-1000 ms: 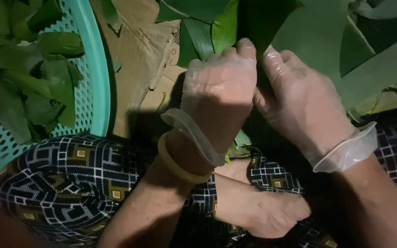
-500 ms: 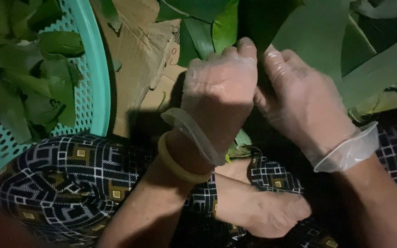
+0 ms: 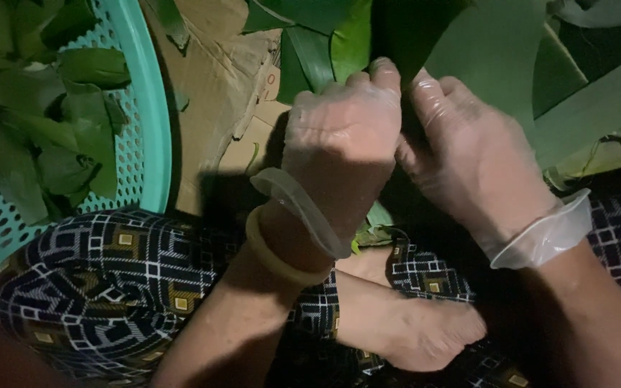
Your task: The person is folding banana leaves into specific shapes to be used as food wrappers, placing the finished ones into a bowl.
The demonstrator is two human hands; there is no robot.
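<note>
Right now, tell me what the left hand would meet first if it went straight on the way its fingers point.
The left hand points up the picture; its fingers already touch the dark green leaf held between both hands. Going on, it would push into that leaf, then probably the leaf pile behind, though depth is unclear.

Left hand [image 3: 343, 147] and right hand [image 3: 472, 154]: each covered by a thin, transparent disposable glove, glossy and finely wrinkled, ending in a rolled cuff at the wrist. Left wrist: a smooth, plain yellowish bangle [image 3: 274, 251] sits just below the glove cuff. Forearms: bare, no sleeves. Legs: trousers [image 3: 116, 280] of dark fabric printed with white interlocking line patterns and small tan squares. Foot [image 3: 411, 330]: bare.
</note>
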